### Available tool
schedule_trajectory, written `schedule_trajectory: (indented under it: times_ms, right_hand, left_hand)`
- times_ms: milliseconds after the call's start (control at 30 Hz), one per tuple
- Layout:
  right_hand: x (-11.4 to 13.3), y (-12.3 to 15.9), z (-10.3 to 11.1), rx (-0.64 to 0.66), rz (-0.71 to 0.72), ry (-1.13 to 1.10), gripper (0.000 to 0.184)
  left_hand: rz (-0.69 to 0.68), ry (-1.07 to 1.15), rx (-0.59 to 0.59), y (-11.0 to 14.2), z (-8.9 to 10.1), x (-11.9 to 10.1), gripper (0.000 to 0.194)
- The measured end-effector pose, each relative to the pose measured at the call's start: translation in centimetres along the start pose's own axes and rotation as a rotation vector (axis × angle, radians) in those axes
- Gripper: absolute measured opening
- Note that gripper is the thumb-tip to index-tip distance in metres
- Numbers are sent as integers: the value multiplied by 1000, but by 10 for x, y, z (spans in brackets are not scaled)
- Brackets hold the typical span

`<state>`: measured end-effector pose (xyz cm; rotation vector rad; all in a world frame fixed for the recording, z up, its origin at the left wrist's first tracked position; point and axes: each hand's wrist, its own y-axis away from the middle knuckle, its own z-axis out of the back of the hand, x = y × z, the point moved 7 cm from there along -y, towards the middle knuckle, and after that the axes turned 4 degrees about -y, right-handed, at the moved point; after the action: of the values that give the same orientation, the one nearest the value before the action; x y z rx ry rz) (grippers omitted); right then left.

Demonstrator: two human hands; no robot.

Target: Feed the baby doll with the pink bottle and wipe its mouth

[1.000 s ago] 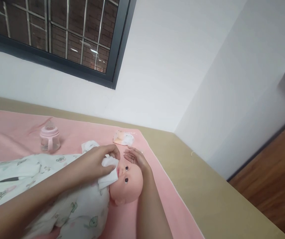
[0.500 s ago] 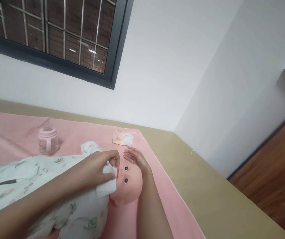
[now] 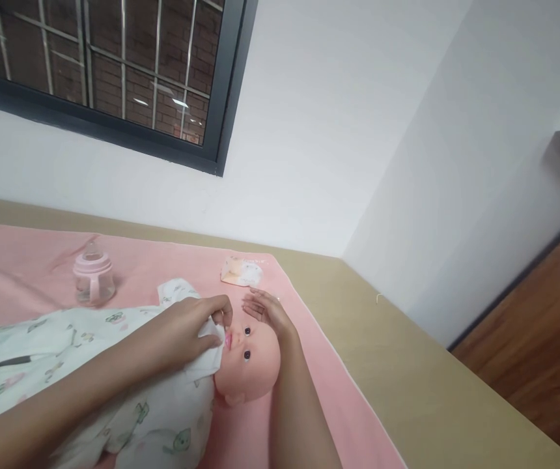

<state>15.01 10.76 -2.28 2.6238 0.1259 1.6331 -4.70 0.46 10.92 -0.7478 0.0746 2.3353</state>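
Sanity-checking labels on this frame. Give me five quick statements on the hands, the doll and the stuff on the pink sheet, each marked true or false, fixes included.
1. The left hand holds a white tissue or cloth beside the mouth of the doll. True.
2. Both hands grip that white piece. False: only the left does; the right hand is cupped beside the doll's head.
3. A bottle stands upright on the pink sheet. True.
4. The doll lies face down. False: its face is turned up, eyes open.
5. A small packet lies on the pink sheet, nearer the right hand than the bottle is. True.
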Motion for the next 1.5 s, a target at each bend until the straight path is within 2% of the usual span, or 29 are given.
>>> schedule_trajectory:
  times_ms: [733,1000,1133,1300,1500]
  right_hand:
    - [1,1,0,-15,-2,11,35]
    - [3,3,-2,-18,-6,4,35]
    - [3,3,-2,-14,-11,22,35]
    - [1,2,0,-26,3,26,33]
    - [0,1,0,-29,10,39,31]
  left_hand:
    - [-75,-57,-168,-4,0,2,15]
    - [-51,-39,-174,-4,8,-3,14]
    - [-68,62,-159,-2,13,-6,14]
    - [-91,170,-116,-2,7,-12,14]
    - [-83,168,-104,-1,-1,-14,12]
